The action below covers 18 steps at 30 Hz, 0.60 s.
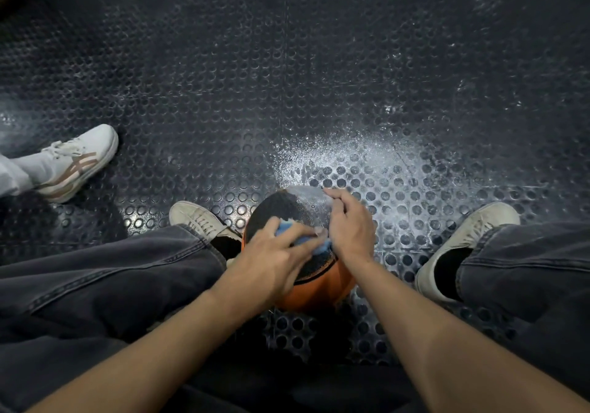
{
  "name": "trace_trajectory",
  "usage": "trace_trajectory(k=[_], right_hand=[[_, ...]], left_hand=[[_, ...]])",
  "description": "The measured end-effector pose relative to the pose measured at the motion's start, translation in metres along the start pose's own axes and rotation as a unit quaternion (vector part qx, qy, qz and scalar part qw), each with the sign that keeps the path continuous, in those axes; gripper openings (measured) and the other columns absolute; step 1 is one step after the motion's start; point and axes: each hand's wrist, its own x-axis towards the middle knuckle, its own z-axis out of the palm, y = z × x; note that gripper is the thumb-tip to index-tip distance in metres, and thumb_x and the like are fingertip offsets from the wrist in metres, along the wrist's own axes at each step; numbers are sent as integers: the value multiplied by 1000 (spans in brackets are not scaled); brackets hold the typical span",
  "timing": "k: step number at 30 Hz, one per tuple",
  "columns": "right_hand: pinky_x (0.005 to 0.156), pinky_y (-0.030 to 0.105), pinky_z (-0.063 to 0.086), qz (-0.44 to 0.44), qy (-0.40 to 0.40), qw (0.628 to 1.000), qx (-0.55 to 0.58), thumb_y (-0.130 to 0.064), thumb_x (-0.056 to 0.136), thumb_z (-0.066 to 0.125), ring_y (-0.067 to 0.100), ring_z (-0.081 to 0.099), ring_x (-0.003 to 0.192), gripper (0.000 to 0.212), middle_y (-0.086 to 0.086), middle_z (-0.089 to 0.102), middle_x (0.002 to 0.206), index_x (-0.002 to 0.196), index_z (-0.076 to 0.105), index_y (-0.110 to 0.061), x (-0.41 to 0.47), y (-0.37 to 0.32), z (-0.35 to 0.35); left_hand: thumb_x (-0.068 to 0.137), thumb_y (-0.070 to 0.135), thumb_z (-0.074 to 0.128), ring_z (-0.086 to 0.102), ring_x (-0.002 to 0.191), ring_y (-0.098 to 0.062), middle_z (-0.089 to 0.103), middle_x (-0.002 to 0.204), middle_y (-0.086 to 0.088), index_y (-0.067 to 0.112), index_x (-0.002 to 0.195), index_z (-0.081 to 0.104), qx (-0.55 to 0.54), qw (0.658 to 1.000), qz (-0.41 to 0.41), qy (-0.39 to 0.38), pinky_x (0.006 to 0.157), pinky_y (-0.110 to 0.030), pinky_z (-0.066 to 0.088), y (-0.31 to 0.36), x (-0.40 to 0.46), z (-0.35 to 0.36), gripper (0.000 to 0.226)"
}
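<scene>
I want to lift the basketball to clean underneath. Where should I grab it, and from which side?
Take the basketball at its widest band, one palm from each side, left and right. It is round with no handle, so opposed palms likely hold best. Its top carries a whitish film and the blue cloth under the left hand; avoid gripping there.

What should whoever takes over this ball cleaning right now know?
Left hand: flat fingers press a blue cloth onto the black-and-orange rubber basketball.
Right hand: rests on the ball's top, steadying it.
Ball: on the black studded rubber floor, between the worn white shoes.
Done: white foamy film covers the ball's far side.
Left, likely: wipe the film off, turn the ball, clean the orange part.
</scene>
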Motion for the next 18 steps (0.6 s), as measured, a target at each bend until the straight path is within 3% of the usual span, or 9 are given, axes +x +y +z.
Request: trace_trajectory(k=[2, 5, 6, 11, 13, 15, 16, 18], right_hand=[[99, 45, 47, 6, -6, 1000, 8, -32, 106, 36, 14, 58, 99, 30, -7, 65, 119, 123, 60, -39, 2, 1, 1], [101, 51, 45, 17, -1, 1000, -2, -31, 106, 33, 17, 57, 97, 30, -4, 65, 109, 122, 59, -36, 4, -8, 7], [102, 51, 45, 23, 1, 1000, -6, -31, 106, 34, 18, 57, 100, 30, -5, 64, 108, 121, 59, -35, 4, -9, 8], [98, 45, 46, 11, -9, 1000, 6, -29, 105, 36, 20, 59, 100, 31, -3, 67, 113, 120, 62, -38, 6, -1, 0], [95, 42, 45, 7, -23, 1000, 11, -30, 106, 35, 19, 58, 100, 32, -5, 65, 111, 122, 62, -38, 7, 0, 2], [92, 41, 43, 2, -24, 1000, 12, -31, 106, 33, 18, 55, 97, 34, -5, 63, 107, 124, 60, -39, 8, -4, 8], [93, 42, 44, 7, -19, 1000, 10, -30, 105, 33, 18, 53, 94, 34, -5, 64, 105, 124, 60, -39, 9, -7, 11], [94, 44, 46, 20, -16, 1000, 7, -28, 105, 34, 17, 51, 88, 34, -5, 64, 101, 121, 62, -39, 11, -10, 10]], left_hand=[[98, 31, 40, 46, 83, -22, 60, 118, 4, 23, 121, 64, 8, 1000, -13, -1, 73, -40, 50, -14, 10, -5, 35], [97, 21, 48, 41, 80, -21, 61, 114, 0, 18, 121, 65, 8, 983, -165, 76, 72, -45, 50, -22, 28, -8, 29], [97, 18, 49, 39, 80, -20, 61, 113, 0, 18, 122, 64, 11, 982, -174, 77, 70, -45, 50, -16, 26, -5, 29], [95, 22, 41, 40, 79, -20, 56, 111, 4, 20, 125, 58, 67, 996, 45, -25, 66, -37, 49, -2, 2, -2, 35], [97, 20, 43, 42, 79, -19, 58, 110, 2, 23, 126, 58, 52, 999, 5, -11, 68, -37, 49, -17, 15, -10, 33], [98, 17, 47, 43, 81, -21, 59, 113, 0, 23, 127, 60, 25, 988, -143, 48, 73, -42, 51, -22, 28, -14, 32], [97, 15, 49, 44, 82, -22, 59, 114, 0, 20, 127, 60, 28, 981, -180, 66, 72, -44, 52, -17, 30, -12, 33], [93, 9, 52, 45, 84, -23, 58, 114, 0, 17, 128, 58, 55, 989, -123, 61, 69, -41, 54, 0, 21, -2, 37]])
